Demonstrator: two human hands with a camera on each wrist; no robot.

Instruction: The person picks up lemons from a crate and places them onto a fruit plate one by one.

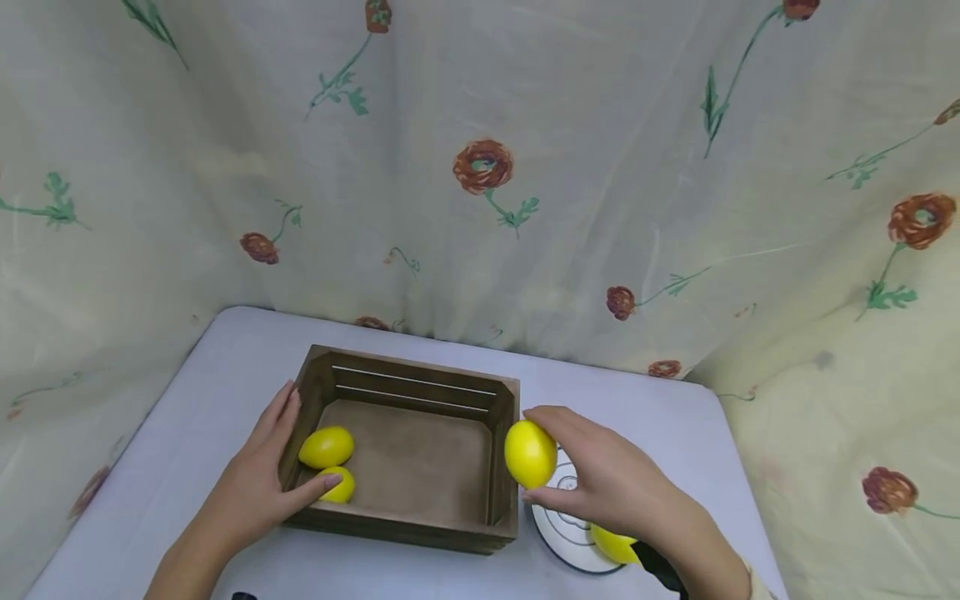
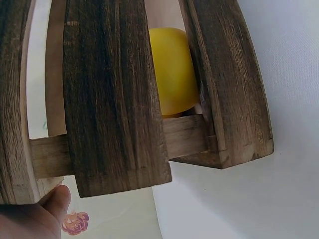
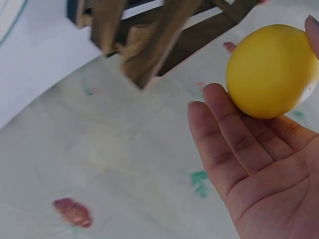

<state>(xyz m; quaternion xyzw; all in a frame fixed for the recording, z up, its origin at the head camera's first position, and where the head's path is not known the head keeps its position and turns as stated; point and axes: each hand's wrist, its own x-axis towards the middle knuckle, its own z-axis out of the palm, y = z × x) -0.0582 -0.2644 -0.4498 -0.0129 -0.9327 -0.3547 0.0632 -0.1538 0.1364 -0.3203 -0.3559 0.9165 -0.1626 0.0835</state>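
The right hand [image 1: 611, 471], right of lower centre in the head view, pinches a lemon [image 1: 530, 454] between thumb and fingertips; the right wrist view shows its other fingers stretched loosely beneath. The lemon overlaps the right rim of a slatted wooden crate [image 1: 405, 532] in the head view, though the right wrist view shows a gap between them. Its glossy rind looks smooth, so it is probably light, firm and slightly slippery; a hold across its widest part, thumb opposite fingers, should suit it. At lower left, the left hand [image 1: 251, 475] grips the crate's left wall, fingers outside, thumb over the rim. That wall seems stiff and easy to steady. Inside lie an upper lemon [image 1: 327, 447] and a lower lemon [image 1: 339, 485], the latter partly under the thumb. At lower right, a dark-rimmed white plate [image 1: 551, 533] bears a yellow fruit [image 1: 613, 543], probably another lemon, half hidden by the wrist.
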